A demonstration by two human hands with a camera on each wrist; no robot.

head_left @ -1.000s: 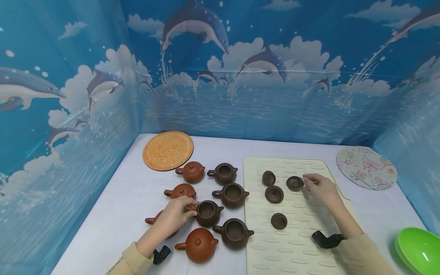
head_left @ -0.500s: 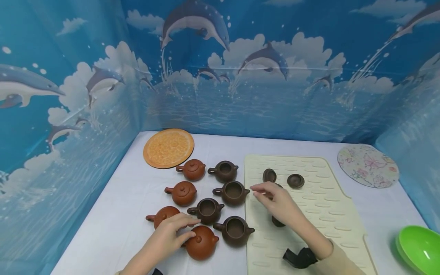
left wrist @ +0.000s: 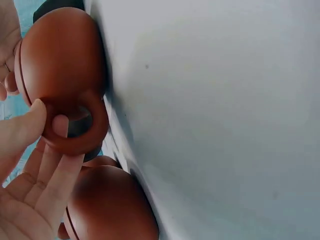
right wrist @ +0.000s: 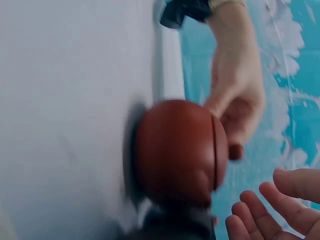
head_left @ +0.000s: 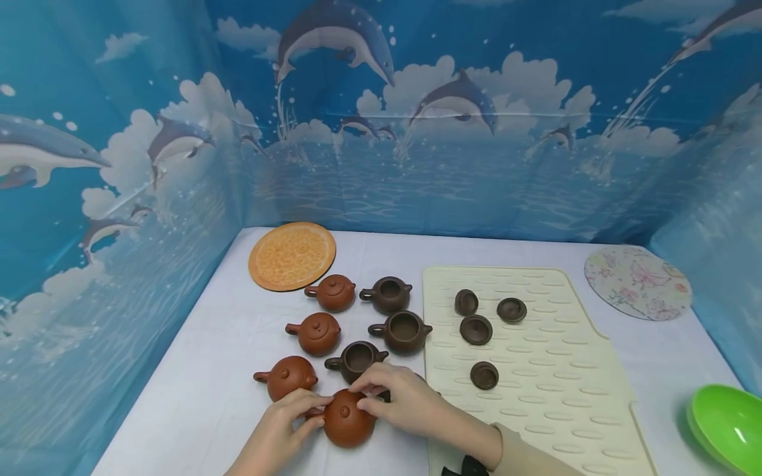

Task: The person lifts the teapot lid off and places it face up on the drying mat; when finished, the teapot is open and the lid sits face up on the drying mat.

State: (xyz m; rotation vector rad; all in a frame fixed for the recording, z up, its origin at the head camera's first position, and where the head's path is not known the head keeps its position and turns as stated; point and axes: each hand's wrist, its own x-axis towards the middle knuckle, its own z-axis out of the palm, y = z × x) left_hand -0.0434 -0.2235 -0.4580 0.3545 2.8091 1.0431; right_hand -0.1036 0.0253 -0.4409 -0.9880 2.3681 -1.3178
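Observation:
At the front of the red-brown teapots is a round one with a knobbed lid (head_left: 348, 433). My left hand (head_left: 276, 426) pinches its loop handle (left wrist: 99, 120) between thumb and fingers, a fingertip showing through the loop. My right hand (head_left: 411, 404) hovers at the opposite, spout side, its fingers spread by the lid; the right wrist view shows them apart from the teapot (right wrist: 172, 150). Behind it sits another red-brown teapot (head_left: 288, 378). A lidless dark brown teapot (head_left: 342, 371) stands just beyond, and my right hand mostly hides a further dark one.
Two more red-brown teapots and two dark lidless ones stand farther back. Several dark lids, one of them a flat round lid (head_left: 476, 329), lie on the cream mat (head_left: 536, 396). An orange round mat (head_left: 292, 256), a floral round mat (head_left: 637, 283) and a green bowl (head_left: 726, 430) surround them.
My left hand has left a dark teapot and come forward to the front red-brown teapot's handle. The right hand has swung left from the lids on the mat to this teapot.

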